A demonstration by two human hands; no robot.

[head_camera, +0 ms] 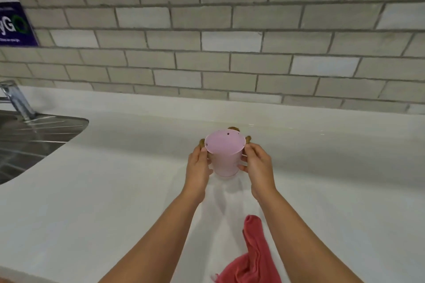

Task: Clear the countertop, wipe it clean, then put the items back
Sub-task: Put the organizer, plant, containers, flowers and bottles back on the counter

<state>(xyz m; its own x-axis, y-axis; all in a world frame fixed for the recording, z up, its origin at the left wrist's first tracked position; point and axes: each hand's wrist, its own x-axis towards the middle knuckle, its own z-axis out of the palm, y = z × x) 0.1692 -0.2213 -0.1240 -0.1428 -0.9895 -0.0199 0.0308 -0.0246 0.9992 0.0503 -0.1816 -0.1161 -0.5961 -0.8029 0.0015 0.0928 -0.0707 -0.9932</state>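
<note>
The pot [224, 156], a small pink bucket shape that is wider at the rim than at the foot, sits in the middle of the white tabletop [115, 190], held between both hands. Whether its foot rests on the surface or hangs just above it cannot be told. The left hand [199, 167] grips its left wall and the right hand [257, 163] grips its right wall, thumbs toward the person and fingers curled round the far side. Small brown bits [248, 138] poke out behind the rim; what they are cannot be made out. The pot looks like thin painted metal, so it is probably light and stiff, and more likely to dent than to break. The smooth taper could let it slide down through a loose grip. The two-sided hold just under the rim, where the wall flares, seems the safest place to take it. If it holds anything, keeping it upright would matter. The red cloth [253, 255] lies crumpled near the front edge, just beside the right forearm. It is soft and limp, so it is best bunched in one palm. The sink [34, 140] and tap [16, 99] are at the far left, well apart from the pot, below the tiled wall [207, 30].
</note>
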